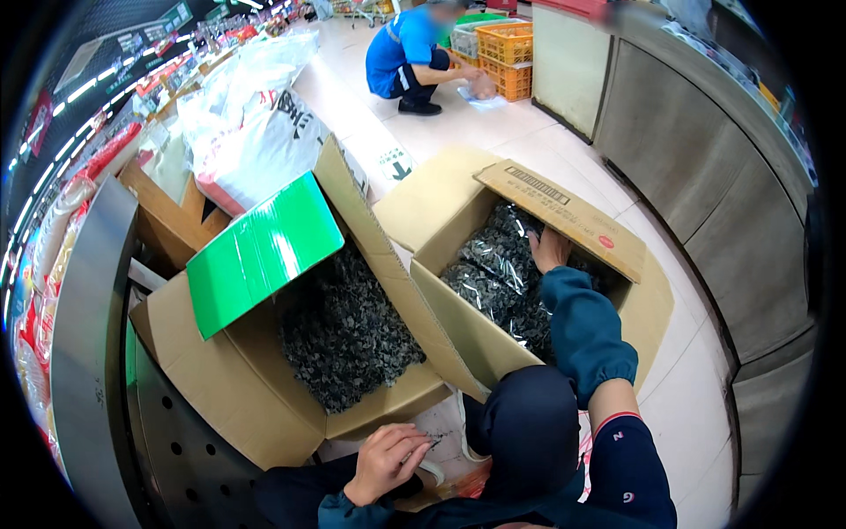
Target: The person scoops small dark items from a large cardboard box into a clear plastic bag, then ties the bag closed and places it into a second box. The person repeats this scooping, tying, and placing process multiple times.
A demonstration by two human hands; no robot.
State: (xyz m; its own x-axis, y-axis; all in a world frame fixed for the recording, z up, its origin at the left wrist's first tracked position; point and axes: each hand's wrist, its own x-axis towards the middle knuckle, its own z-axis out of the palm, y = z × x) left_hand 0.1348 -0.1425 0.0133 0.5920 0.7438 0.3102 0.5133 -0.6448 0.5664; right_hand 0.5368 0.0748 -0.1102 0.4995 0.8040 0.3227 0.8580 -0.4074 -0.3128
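My left hand (386, 462) is low in front of me, its fingertips pinched on a small dark bit of dried black fungus (435, 439). Reaching into the right-hand cardboard box (476, 328), my right hand (552, 250) rests on a clear plastic bag (493, 260) of dark dried fungus. Its thumb stands apart; the other fingers are partly hidden. To the left, a second cardboard box (256, 370) holds a loose heap of dried black fungus (348, 331). A green panel (264, 251) leans over its far side.
Large white sacks (247, 132) are piled beyond the left box. A metal shelf (92, 326) borders my left; a grey counter (696, 159) curves along the right. Farther off, a person in blue (397, 57) crouches beside orange crates (507, 62).
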